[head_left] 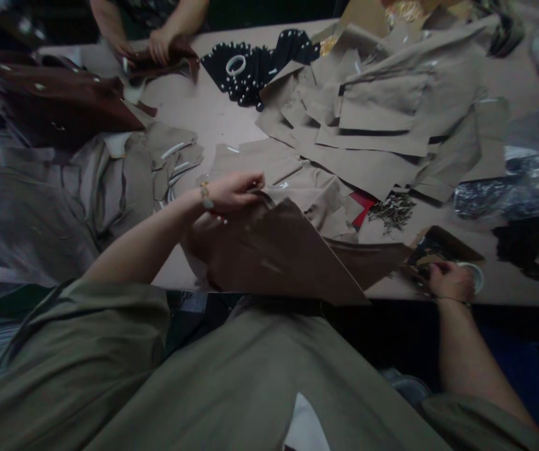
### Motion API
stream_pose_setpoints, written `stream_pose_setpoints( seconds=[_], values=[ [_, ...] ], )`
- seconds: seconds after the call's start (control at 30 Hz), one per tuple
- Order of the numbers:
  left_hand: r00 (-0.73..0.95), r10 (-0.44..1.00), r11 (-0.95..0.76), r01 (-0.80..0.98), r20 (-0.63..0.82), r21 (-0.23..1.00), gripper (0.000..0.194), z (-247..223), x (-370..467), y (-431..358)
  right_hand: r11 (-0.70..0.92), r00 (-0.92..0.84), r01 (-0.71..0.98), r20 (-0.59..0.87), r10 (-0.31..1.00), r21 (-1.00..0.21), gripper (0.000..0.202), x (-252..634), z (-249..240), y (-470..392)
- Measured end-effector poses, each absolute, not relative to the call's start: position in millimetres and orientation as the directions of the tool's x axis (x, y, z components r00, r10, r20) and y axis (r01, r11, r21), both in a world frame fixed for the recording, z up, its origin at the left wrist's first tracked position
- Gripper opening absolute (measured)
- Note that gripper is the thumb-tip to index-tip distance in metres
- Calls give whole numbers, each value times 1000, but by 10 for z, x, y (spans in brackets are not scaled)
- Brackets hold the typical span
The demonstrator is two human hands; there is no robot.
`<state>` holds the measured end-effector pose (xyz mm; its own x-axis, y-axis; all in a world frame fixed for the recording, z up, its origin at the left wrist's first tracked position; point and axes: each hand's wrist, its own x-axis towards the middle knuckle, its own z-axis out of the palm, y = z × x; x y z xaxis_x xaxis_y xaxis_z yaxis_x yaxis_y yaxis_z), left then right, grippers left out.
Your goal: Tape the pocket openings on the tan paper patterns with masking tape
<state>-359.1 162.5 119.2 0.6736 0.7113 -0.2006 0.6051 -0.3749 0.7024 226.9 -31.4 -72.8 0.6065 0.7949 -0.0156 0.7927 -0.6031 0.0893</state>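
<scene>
Left hand: nearly closed, fingers and thumb pinching the far edge of the brown piece, wristwatch on that wrist
Brown piece: right at the near edge of the table, about in the middle, tilted, with a long slanted edge on its right, near corner reaching the table's edge
Brown flap: just right of that, sticking out toward the right hand, can't tell whether joined on or separate
Right hand: well off to the right, fingers half curled at the near side of the small open box, honestly can't tell about any grip on stuff in there
White ring: tucked right beside the right hand, partly hidden
Metal bits: loose little heap, just far of the box, near a red scrap
Tan pieces: big messy spread, far right, overlapping all over
Black pieces: far middle, dotted with white, plus a pale ring on top
Brown bag: far left, pretty bulky
Co-worker's hands: far side, both on some brown material, too blurry for finger details
</scene>
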Motion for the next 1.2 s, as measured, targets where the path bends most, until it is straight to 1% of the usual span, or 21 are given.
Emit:
stream_pose_setpoints(
  seconds=[0.07,0.13,0.17,0.27,0.33,0.4,0.43,0.47,0.5,0.53,0.57,0.63,0.7,0.77,0.83,0.93,1.0,1.1,1.2],
  values=[
    [538,802,-303,741,-260,599,17,827,-3732,1964,-663,658,748,-103,746,-22,26,2242,-688,-298],
    [387,859,-192,849,-334,492,18,475,-3876,2196,-700,685,710,-159,711,-76,25,2217,-659,-271],
    [303,894,-137,886,-330,443,17,341,-3947,2265,-710,691,699,-176,701,-86,23,2212,-651,-256],
    [91,963,1,940,-253,340,24,189,-4155,2298,-721,697,688,-199,688,-81,16,2236,-647,-220],
    [10,987,35,960,-159,278,37,260,-4266,2180,-722,701,688,-191,687,-75,14,2278,-644,-210],
    [7,999,1,977,-40,212,48,367,-4299,1947,-721,698,688,-196,689,-84,12,2328,-630,-212],
    [34,999,-33,983,-3,182,47,401,-4268,1795,-725,700,683,-202,685,-94,11,2354,-620,-217],
    [84,996,-81,984,-11,159,42,410,-4202,1629,-731,703,675,-209,680,-106,10,2379,-608,-225],
    [126,989,-114,983,-81,146,36,391,-4101,1463,-740,710,663,-215,670,-116,10,2403,-597,-233],
    [173,965,-147,979,-197,139,34,347,-3972,1309,-751,720,648,-221,658,-127,10,2425,-590,-243],
    [193,939,-162,978,-286,131,39,283,-3827,1179,-765,733,629,-224,642,-135,10,2445,-586,-252],
    [158,920,-133,987,-358,94,48,137,-3534,1014,-788,757,596,-217,616,-156,12,2477,-595,-265],
    [105,920,-82,994,-378,77,47,19,-3308,960,-795,771,574,-195,606,-199,13,2492,-615,-266],
    [82,915,-49,994,-394,93,43,-41,-3181,943,-792,780,565,-164,604,-231,12,2476,-620,-257],
    [72,904,-24,993,-421,119,42,-61,-3128,894,-776,766,586,-154,624,-234,9,2423,-583,-248],
    [4,877,61,991,-481,119,43,-89,-3107,747,-728,708,644,-177,684,-237,8,2312,-470,-250],
    [-39,861,106,989,-507,105,43,-122,-3109,658,-710,684,657,-195,703,-253,12,2272,-416,-264],
    [-21,858,96,988,-513,119,49,-135,-3145,595,-714,692,649,-188,697,-262,21,2317,-415,-312],
    [-15,863,89,988,-506,123,60,-54,-3227,562,-707,696,653,-153,702,-273,28,2410,-472,-386]
  ],
)
